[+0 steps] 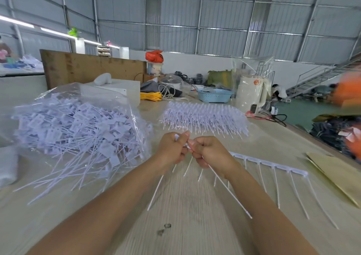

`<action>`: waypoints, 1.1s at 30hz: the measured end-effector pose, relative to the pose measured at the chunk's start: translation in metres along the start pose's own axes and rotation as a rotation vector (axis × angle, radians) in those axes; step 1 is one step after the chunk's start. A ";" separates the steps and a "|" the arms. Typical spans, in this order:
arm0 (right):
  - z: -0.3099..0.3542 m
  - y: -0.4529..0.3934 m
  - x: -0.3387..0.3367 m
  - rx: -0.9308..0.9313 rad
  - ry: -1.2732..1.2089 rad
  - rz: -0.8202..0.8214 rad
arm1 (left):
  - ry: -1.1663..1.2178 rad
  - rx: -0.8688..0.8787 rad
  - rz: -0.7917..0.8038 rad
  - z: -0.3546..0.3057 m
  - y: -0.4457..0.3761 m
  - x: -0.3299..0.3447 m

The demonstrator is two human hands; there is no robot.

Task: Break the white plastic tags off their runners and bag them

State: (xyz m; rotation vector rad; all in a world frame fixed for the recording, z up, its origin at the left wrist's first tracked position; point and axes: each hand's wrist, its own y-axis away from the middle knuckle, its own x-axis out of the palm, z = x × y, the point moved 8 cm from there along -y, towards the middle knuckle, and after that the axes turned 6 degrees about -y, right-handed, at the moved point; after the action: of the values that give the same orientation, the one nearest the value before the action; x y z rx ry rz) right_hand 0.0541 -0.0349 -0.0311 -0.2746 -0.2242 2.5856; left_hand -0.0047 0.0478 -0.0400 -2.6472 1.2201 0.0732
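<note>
At nine o'clock from the hands lies a clear plastic bag [84, 122] heaped with loose white tags [78, 130] — flat square heads on long thin tails, some tails spilling out of the bag's mouth onto the pale wooden table [185, 206]. The left hand [172, 149] and right hand [209, 153] meet at the middle, knuckles nearly touching, both curled tight and pinching the near end of a white runner [273, 165]. That runner stretches away toward three o'clock from the right hand, a thin bar lying on the table with tags hanging off it like comb teeth, tails pointing toward six o'clock. More tails show below the hands, one long one slanting under the right wrist. At twelve o'clock, well apart from the hands, sits a stack of unbroken runners [205, 116] — bristly and white.
</note>
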 end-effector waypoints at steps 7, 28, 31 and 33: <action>-0.001 0.002 -0.005 0.041 -0.002 0.147 | -0.043 -0.045 0.124 -0.001 0.002 0.008; 0.010 0.006 -0.010 -0.052 -0.066 -0.195 | 0.300 -0.123 0.358 0.008 0.013 0.027; 0.015 0.010 -0.011 -0.112 -0.052 -0.196 | 0.320 -0.084 0.409 0.004 0.016 0.027; 0.014 0.009 -0.010 -0.126 -0.040 -0.184 | 0.289 -0.065 0.405 0.002 0.018 0.025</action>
State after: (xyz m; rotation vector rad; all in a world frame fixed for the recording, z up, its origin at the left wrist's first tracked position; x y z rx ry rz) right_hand 0.0549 -0.0492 -0.0176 -0.2364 -0.4085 2.4005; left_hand -0.0013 0.0183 -0.0490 -2.4811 1.8632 -0.2148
